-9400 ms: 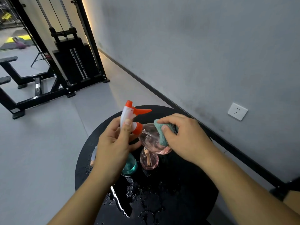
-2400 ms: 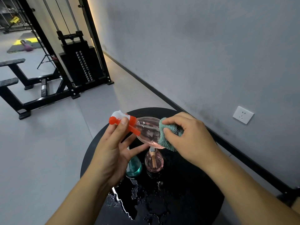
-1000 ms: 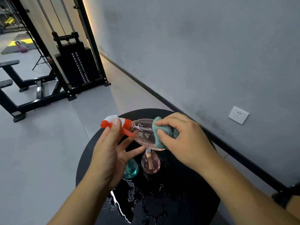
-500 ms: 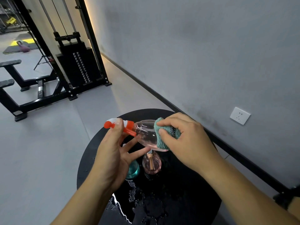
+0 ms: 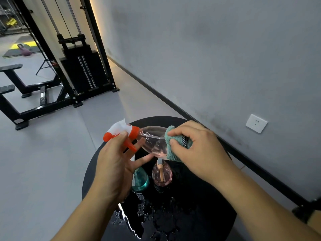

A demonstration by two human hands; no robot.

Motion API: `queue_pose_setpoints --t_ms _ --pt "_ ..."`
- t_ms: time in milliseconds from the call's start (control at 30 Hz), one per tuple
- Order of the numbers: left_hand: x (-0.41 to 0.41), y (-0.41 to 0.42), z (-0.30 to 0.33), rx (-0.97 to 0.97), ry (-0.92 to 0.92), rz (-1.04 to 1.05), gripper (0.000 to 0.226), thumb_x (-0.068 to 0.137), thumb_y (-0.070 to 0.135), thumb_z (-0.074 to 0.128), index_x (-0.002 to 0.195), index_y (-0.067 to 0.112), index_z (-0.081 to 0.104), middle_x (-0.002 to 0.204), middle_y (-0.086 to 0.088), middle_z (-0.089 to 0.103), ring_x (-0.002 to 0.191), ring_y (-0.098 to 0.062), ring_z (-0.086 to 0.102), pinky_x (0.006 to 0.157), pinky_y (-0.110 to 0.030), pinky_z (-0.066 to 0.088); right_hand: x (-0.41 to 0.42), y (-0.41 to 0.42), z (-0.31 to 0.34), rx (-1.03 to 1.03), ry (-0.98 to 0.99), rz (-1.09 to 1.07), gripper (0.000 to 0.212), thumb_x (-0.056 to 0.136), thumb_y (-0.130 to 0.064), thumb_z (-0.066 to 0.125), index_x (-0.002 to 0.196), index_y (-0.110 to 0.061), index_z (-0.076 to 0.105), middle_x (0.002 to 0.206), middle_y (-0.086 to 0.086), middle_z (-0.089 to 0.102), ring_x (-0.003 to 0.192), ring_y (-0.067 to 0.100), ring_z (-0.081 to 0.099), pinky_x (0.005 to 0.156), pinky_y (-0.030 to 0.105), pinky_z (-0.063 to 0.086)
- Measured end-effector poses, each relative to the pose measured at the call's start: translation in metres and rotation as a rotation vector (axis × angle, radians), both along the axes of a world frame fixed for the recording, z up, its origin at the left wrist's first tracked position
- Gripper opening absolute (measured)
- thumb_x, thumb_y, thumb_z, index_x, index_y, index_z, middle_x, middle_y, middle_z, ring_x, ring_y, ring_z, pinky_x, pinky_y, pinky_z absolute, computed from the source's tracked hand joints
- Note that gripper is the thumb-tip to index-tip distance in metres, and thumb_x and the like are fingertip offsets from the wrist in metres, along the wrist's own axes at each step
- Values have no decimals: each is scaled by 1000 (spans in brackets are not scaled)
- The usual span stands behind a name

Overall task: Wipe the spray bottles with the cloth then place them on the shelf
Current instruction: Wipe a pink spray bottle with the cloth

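Observation:
A clear pink spray bottle (image 5: pixel 152 140) with a white and orange trigger head lies on its side in the air above the round black table (image 5: pixel 199 211). My left hand (image 5: pixel 114 164) holds it by the trigger head, thumb on top and fingers spread beneath. My right hand (image 5: pixel 196 150) grips a teal cloth (image 5: pixel 171 146) wrapped over the bottle's body. Below them a teal bottle (image 5: pixel 140 180) and a small pink bottle (image 5: pixel 162 173) stand on the table.
Water is puddled on the table's near half (image 5: pixel 152 216). A black cable weight machine (image 5: pixel 78 66) and a bench (image 5: pixel 12 87) stand at the back left on the grey floor. The grey wall with a white socket (image 5: pixel 256 123) runs along the right. No shelf is in view.
Since 9.4 s ago the bottle has tipped from upright onto its side. Over the last second the cloth has stayed on the bottle's body with small rubbing shifts.

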State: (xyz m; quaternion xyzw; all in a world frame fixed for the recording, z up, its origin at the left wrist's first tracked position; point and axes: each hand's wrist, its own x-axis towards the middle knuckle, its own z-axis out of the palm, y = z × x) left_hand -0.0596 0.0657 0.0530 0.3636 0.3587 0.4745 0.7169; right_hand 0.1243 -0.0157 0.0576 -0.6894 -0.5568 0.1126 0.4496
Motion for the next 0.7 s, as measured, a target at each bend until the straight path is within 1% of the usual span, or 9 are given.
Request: queue_pose_setpoints --t_ms 33,167,233,300,433,500,567,633,700 --pt "0 1 1 2 3 16 34 110 25 49 136 8 62 125 -18 75 120 -35 73 81 -60 64 1 0 0 1 13 -13 16 93 -19 73 105 -28 79 105 -21 65 104 -7 61 84 2 43" --pt "3 0 2 -1 23 35 28 112 28 46 117 14 70 114 -13 79 113 -32 76 75 -54 66 1 0 -2 14 3 -41 16 93 -19 72 105 -28 79 106 -20 66 104 -6 61 85 2 43" --pt "6 -1 0 -8 38 33 28 113 27 45 114 13 70 112 -13 79 113 -32 76 74 -53 66 -3 0 -3 12 -19 -26 17 95 -20 71 108 -27 79 108 -20 65 105 -5 61 85 3 43" --pt "6 0 -3 -12 63 45 29 113 26 44 116 11 69 110 -13 80 112 -33 77 75 -54 66 -5 1 -4 -5 -47 -5 18 96 -22 70 111 -27 78 109 -20 63 105 -3 61 85 6 47" --pt "4 4 -2 -21 78 83 35 113 28 43 133 8 64 117 -15 79 112 -35 76 89 -65 61 -4 0 -5 -29 -32 -25 17 94 -23 70 106 -30 77 107 -20 63 102 -2 62 82 14 52" --pt "4 3 -2 -23 83 77 35 113 27 42 129 8 66 116 -15 79 111 -34 77 86 -61 64 -2 0 -6 -16 -13 -49 17 92 -21 70 104 -30 78 106 -20 64 102 -3 62 83 13 51" --pt "7 0 -3 -33 92 52 34 114 27 40 121 9 69 112 -13 81 107 -31 78 74 -51 66 -4 0 -6 -21 -30 -40 17 93 -21 70 105 -30 78 107 -20 63 103 -3 61 84 11 50" --pt "10 -1 -5 -48 99 28 36 115 28 40 124 8 69 113 -13 81 107 -30 79 69 -45 66 -7 -1 -7 -27 -74 -7 18 95 -22 70 109 -29 78 107 -20 62 103 -1 61 84 12 50" --pt "8 2 -4 -50 103 31 39 115 31 41 132 8 66 117 -13 80 110 -31 78 72 -46 66 -7 -1 -5 -23 -78 3 18 95 -22 70 110 -29 78 107 -20 62 103 -2 61 84 12 50"
